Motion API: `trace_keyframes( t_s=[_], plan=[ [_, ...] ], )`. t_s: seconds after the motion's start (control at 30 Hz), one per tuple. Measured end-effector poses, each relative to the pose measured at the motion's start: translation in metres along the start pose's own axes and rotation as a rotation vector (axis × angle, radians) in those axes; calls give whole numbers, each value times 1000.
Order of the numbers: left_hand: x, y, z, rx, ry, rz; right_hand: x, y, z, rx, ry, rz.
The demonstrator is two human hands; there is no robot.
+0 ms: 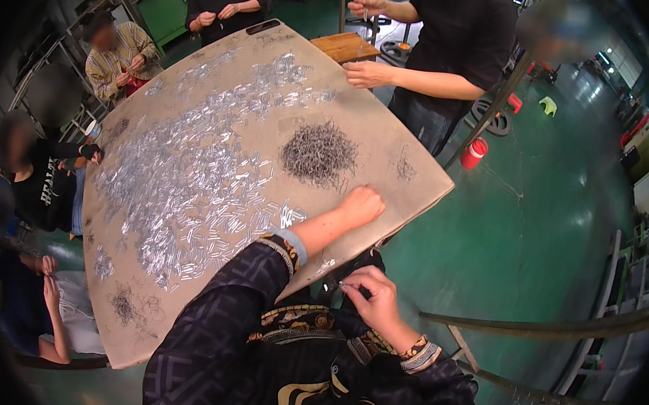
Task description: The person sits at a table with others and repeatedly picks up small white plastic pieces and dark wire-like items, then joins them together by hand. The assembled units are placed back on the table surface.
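Note:
My left hand (pixel 362 207) is curled closed above the table's near right part, with its fingertips hidden. Whatever it may hold does not show. Off the table edge, in front of my body, my right hand (pixel 379 303) pinches a small shiny piece (pixel 342 283) between thumb and fingers; it is too small to name. Just beyond my left hand lies a heap of dark, thin wire-like bits (pixel 319 154). To its left, many loose shiny elongated pieces (pixel 191 171) spread over the brown tabletop (pixel 388 150).
Several people stand round the table, one in black (pixel 447 60) at the far right with small pieces in hand. A phone (pixel 263 26) lies at the far corner. A wooden stool (pixel 344 47) and a red bucket (pixel 475 153) stand beyond. Metal rails (pixel 549 331) run at right.

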State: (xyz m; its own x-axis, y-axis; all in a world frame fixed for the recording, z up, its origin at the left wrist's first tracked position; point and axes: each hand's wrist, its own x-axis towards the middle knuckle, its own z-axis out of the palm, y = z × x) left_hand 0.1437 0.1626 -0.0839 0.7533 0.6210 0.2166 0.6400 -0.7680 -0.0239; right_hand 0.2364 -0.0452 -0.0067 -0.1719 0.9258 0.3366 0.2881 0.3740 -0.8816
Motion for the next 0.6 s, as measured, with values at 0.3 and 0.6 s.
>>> trace_keyframes(
  t_s=[0.3,0.6],
  plan=[
    [-13,-3,-14,-179,224,-204,-3,10,-1,51,120,109],
    [-145,66,-132,-1290,179,-471,-3,11,3,57,182,129]
  ],
)
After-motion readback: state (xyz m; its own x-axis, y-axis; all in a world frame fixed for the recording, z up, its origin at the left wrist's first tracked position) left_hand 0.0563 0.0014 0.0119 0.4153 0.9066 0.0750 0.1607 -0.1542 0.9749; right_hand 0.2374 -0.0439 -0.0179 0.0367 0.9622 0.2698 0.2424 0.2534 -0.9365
